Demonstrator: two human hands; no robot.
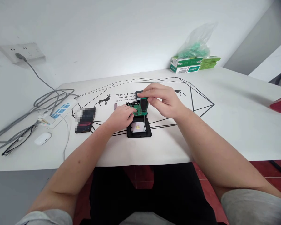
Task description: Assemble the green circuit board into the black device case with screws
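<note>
My right hand is closed round the top of a screwdriver with a black and green handle. The screwdriver stands nearly upright, its thin shaft reaching down to the right side of a black housing. In that housing lies a silvery plate with a small yellowish square. My left hand has its fingers bent onto the left part of a green circuit board, seemingly holding it at the housing's far edge. Behind the board, a dark piece is partly covered by my right fingers.
To the left are a phone, a white power strip with coiled grey cable, glasses and a white earbud case. A small purplish item lies behind my left hand. Green boxes and a plastic bag stand back right.
</note>
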